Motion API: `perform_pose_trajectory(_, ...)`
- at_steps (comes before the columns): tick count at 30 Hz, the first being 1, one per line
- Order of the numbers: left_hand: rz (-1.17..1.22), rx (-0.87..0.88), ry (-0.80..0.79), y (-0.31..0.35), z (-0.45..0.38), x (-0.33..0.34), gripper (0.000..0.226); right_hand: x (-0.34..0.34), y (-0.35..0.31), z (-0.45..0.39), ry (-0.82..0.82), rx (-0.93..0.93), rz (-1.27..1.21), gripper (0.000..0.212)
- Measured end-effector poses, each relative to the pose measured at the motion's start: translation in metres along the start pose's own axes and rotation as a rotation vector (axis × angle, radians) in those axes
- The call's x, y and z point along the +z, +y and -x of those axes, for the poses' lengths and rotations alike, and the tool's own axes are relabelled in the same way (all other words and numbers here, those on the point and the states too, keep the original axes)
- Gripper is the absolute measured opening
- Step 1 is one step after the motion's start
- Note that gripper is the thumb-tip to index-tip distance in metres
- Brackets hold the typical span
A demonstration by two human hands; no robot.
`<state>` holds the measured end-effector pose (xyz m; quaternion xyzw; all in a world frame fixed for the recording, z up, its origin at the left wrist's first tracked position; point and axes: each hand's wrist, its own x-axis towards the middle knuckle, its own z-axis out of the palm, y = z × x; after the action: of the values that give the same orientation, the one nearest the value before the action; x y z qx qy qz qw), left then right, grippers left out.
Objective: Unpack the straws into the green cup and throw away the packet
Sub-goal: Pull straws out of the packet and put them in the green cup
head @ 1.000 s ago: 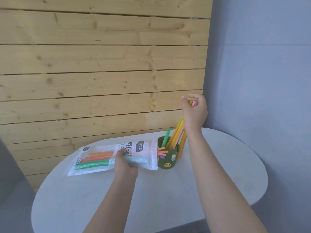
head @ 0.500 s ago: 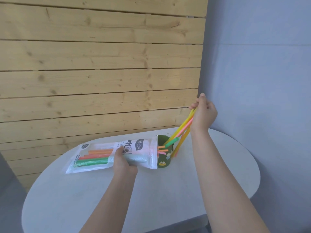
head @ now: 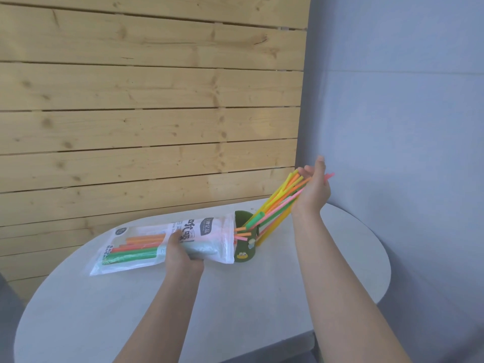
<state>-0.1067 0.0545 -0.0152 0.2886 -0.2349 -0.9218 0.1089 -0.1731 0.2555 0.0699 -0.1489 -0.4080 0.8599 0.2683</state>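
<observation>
A clear plastic straw packet (head: 146, 242) lies on its side on the pale oval table (head: 235, 310), with orange, red and green straws still inside. My left hand (head: 180, 254) grips its middle, the open mouth held against the dark green cup (head: 246, 251) with a small frog face. My right hand (head: 313, 191) is raised to the right of the cup, closed around the top ends of a bundle of yellow, orange, pink and green straws (head: 277, 205). The bundle leans steeply, its lower ends around the cup; some seem outside it.
A wall of horizontal wooden planks (head: 146, 121) rises behind the table. A grey wall (head: 406, 153) stands close on the right. The table's front edge curves below my forearms.
My right hand has swung right and slightly down with the straw bundle, tilting it further. The packet and my left hand have stayed put against the cup.
</observation>
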Motion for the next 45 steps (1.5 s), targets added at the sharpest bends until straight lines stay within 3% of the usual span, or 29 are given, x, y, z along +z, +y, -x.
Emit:
perform_pose_trajectory(10, -0.012, 0.002, -0.023, -0.001, 0.0, 0.0, 0.002, -0.017, 0.022, -0.002, -0.116, 0.127, 0.141, 0.054)
perform_pose_trajectory(16, -0.015, -0.004, -0.019, -0.001, -0.002, 0.001, 0.002, -0.015, 0.026, -0.003, -0.029, 0.07, 0.216, 0.079)
perform_pose_trajectory(23, -0.001, -0.007, -0.006, -0.002, 0.0, 0.002, 0.002, -0.009, 0.011, -0.003, 0.0, -0.017, 0.134, 0.056)
perform_pose_trajectory(30, 0.014, -0.012, -0.009, 0.0, 0.001, 0.001, 0.002, -0.007, -0.008, -0.003, 0.019, -0.11, 0.127, 0.055)
perform_pose_trajectory(37, -0.004, -0.015, -0.015, 0.0, 0.0, 0.0, 0.002, -0.01, -0.01, -0.006, -0.067, -0.09, 0.204, 0.055)
perform_pose_trajectory(45, -0.016, -0.004, -0.007, 0.002, 0.0, 0.0, 0.002, -0.005, -0.038, 0.001, 0.057, -0.17, 0.207, 0.047)
